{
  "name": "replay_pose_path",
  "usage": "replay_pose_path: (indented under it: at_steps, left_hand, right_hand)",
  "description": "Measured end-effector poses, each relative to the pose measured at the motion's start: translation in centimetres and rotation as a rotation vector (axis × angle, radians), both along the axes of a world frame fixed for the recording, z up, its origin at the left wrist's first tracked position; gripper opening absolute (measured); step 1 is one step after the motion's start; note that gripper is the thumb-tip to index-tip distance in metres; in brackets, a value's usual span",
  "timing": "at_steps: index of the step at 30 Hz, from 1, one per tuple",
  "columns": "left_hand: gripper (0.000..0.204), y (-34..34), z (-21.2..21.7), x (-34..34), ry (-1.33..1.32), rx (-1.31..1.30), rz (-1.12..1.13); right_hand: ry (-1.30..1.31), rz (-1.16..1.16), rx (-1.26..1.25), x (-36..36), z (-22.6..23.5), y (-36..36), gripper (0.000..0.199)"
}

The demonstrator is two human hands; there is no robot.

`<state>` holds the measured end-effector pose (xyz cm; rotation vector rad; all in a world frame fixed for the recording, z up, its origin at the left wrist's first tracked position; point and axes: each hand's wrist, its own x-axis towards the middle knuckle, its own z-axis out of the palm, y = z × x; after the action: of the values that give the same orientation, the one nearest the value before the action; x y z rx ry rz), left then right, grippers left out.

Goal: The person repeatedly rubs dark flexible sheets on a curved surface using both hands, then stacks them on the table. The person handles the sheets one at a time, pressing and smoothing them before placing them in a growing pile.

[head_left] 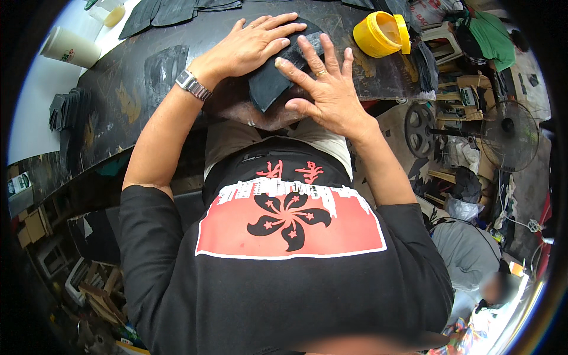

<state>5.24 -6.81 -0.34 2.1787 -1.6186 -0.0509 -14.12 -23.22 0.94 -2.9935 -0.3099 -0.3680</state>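
As seen from the head camera, looking down over a black shirt with a red and white print:

Left hand: flat, fingers spread apart, palm down on the upper part of a dark leather piece; nothing clamped. Metal wristwatch on the wrist.

Right hand: flat, fingers splayed, pressing the right edge of the same dark leather piece; gold ring on one finger; no pinch, nothing enclosed.

Dark leather piece: lying at the near edge of the black worktop, directly before the torso, between and under both hands, partly covered by them.

Yellow tub: on the worktop, right of the hands, open, near but apart from the right fingertips.

White paper cup: far left, on its side, well apart from the hands.

Stack of dark cut pieces: left edge of the worktop.

Further dark sheets: top of the worktop, beyond the left hand.

Floor fan: lower right, beyond the worktop, among clutter.
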Motion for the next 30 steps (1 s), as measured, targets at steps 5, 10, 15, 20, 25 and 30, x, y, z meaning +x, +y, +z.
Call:
replay_pose_path:
  at_steps: [5, 10, 15, 20, 25, 30]
  left_hand:
    - [0.05, -0.2, -1.2, 0.7, -0.092, -0.028, -0.003]
    - [0.046, -0.3, -1.9, 0.9, -0.07, -0.074, -0.014]
    - [0.047, -0.2, -1.0, 0.5, -0.032, -0.075, -0.021]
    - [0.059, -0.2, -0.4, -0.3, 0.139, -0.132, 0.024]
    - [0.059, 0.6, 0.0, -1.0, 0.156, -0.193, 0.087]
    - [0.047, 3.6, 0.7, -2.6, 0.197, -0.332, 0.173]
  right_hand:
    - [0.046, 0.052, 0.011, -0.9, 0.4, 2.5, 0.073]
    - [0.032, 0.125, -0.007, -1.1, 0.1, 4.0, 0.068]
    - [0.082, 0.249, 0.163, -1.5, 0.7, 3.9, 0.057]
    - [0.001, 0.275, 0.869, 1.0, 2.2, -0.9, 0.052]
    - [-0.087, -0.254, 0.18, 2.9, 0.0, -1.8, 0.075]
    - [-0.069, -0.366, -0.046, 3.0, -0.5, -1.8, 0.096]
